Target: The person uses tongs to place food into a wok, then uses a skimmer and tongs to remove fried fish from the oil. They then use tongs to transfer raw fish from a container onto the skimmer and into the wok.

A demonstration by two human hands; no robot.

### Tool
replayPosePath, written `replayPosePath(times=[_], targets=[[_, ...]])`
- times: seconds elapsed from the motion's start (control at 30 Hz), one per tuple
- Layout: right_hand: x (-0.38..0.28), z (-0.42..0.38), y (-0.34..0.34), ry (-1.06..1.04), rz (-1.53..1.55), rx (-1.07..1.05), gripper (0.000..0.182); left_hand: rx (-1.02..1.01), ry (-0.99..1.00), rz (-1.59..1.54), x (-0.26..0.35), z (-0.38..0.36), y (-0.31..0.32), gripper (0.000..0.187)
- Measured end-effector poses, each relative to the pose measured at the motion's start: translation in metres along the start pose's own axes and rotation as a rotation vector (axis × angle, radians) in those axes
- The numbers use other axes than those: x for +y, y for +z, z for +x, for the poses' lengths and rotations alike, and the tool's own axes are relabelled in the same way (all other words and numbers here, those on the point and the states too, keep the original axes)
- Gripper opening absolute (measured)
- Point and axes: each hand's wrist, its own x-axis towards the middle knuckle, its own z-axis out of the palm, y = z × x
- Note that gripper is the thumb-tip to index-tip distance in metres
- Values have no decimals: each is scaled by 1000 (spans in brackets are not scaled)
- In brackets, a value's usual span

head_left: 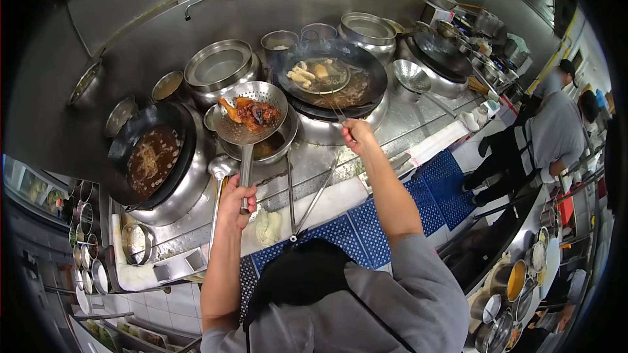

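Note:
My left hand (237,205) is wrapped round the handle of a perforated strainer ladle (230,129). In its bowl lies a dark, glazed piece of meat (257,115), which looks like poultry. Below the ladle, partly hidden by it, is a metal pot (288,146) with brown liquid. My right hand (358,135) is closed on the thin handle of a wire skimmer (340,85), over the large wok (373,72). Pale food pieces (301,76) rest on the skimmer, at the surface of the wok's brown liquid.
At left, another wok (124,147) holds dark liquid. A soup ladle (223,167) lies beside my left hand, with tongs (316,197) and a cloth (267,227) at the counter edge. Another perforated ladle (412,76) sits right. Co-workers (555,127) stand at far right.

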Motion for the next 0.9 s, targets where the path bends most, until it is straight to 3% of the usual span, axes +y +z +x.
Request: replayPosePath(times=[0.47, 0.73, 0.9], targets=[[3, -50, -17, 2, 254, 25, 8, 80, -16, 60, 7, -3, -2, 42], [-48, -99, -52, -126, 194, -27, 2, -18, 27, 232, 46, 46, 63, 34], [-63, -135, -68, -147, 183, -33, 15, -109, -16, 297, 45, 96, 96, 33]])
